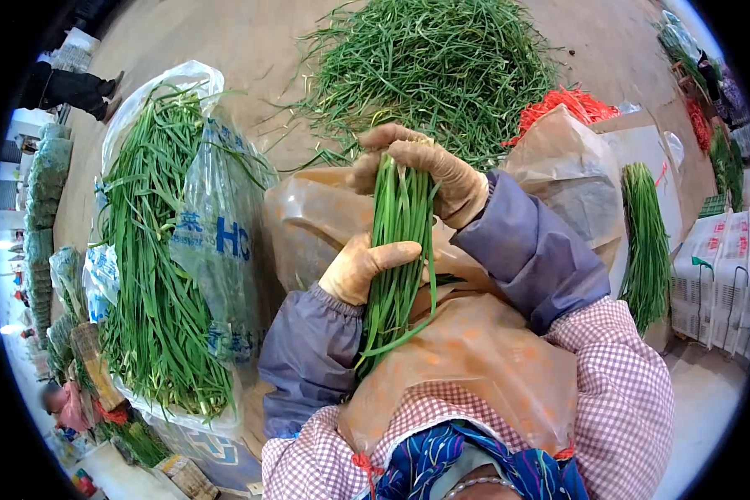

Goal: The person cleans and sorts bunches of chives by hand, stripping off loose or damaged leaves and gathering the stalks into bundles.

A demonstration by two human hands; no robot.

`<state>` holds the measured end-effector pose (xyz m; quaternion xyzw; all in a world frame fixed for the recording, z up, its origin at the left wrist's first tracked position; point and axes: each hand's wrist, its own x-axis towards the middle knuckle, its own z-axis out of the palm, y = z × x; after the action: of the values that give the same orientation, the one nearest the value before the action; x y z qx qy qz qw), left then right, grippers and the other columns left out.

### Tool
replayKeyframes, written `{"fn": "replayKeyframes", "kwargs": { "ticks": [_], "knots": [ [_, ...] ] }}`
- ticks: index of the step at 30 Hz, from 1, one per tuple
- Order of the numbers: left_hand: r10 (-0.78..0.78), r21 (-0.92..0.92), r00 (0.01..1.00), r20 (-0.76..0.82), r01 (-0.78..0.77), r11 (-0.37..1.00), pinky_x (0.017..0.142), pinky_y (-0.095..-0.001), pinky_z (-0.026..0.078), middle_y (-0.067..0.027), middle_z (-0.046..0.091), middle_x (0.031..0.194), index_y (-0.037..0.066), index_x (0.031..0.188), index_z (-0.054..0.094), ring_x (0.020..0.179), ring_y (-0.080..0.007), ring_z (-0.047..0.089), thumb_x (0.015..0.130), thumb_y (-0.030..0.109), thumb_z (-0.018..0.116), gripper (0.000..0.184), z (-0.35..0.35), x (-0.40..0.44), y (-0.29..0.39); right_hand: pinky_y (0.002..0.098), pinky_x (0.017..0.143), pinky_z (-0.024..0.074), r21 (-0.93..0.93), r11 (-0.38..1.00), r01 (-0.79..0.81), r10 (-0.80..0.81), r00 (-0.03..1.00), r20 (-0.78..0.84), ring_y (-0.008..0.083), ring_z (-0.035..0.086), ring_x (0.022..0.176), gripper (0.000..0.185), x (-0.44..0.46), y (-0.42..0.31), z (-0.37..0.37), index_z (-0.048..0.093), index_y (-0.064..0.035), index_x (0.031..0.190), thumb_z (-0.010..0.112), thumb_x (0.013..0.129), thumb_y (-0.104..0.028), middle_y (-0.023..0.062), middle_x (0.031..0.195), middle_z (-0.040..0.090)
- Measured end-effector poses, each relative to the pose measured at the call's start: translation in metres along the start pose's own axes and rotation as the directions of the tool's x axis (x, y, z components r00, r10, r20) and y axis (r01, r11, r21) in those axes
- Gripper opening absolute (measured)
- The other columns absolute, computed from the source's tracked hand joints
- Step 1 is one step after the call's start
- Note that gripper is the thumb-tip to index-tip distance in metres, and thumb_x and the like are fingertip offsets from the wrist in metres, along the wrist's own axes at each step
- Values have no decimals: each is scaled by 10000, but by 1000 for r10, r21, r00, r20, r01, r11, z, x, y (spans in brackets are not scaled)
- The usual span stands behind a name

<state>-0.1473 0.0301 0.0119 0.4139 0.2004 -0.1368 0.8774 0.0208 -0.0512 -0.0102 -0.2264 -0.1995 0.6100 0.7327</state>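
Observation:
Wearing a pale rubber glove, my left hand (354, 271) is closed around the middle of a bunch of green chives (396, 242), its thumb lying across the front. The bunch stands nearly upright in front of my chest. My right hand (433, 167), also gloved, is bent over the upper end of the same bunch, with its fingers curled around the far side, partly hidden. A translucent brown plastic apron (475, 350) covers my lap beneath the bunch.
Left stands an open plastic bag (217, 200) packed with loose chives (154, 242). Ahead, a large heap of leaves (433, 67) lies on the floor. To the right are red ties (567, 110), another chive bunch (644, 242) and white crates (712, 279). A person's legs (71, 87) show upper left.

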Motion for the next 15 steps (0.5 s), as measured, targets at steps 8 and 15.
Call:
{"fn": "replayKeyframes", "kwargs": {
  "ticks": [8,15],
  "knots": [
    [61,-206,986,152,-29,978,792,-369,573,-175,594,1225,5,1343,443,893,-254,677,772,365,724,731,4,10,-10,409,909,540,-136,988,-76,67,995,-67,262,628,1078,477,-30,-18,-3,538,-68,1246,639,905,-385,142,1116,644],
    [153,-169,988,14,-148,974,763,-325,536,-133,638,1099,6,1271,507,884,-211,646,847,324,656,551,13,3,-13,336,748,538,-876,422,234,-693,706,-146,182,640,854,439,-54,-28,14,580,-62,1166,689,883,-379,82,983,664]
  ]
}}
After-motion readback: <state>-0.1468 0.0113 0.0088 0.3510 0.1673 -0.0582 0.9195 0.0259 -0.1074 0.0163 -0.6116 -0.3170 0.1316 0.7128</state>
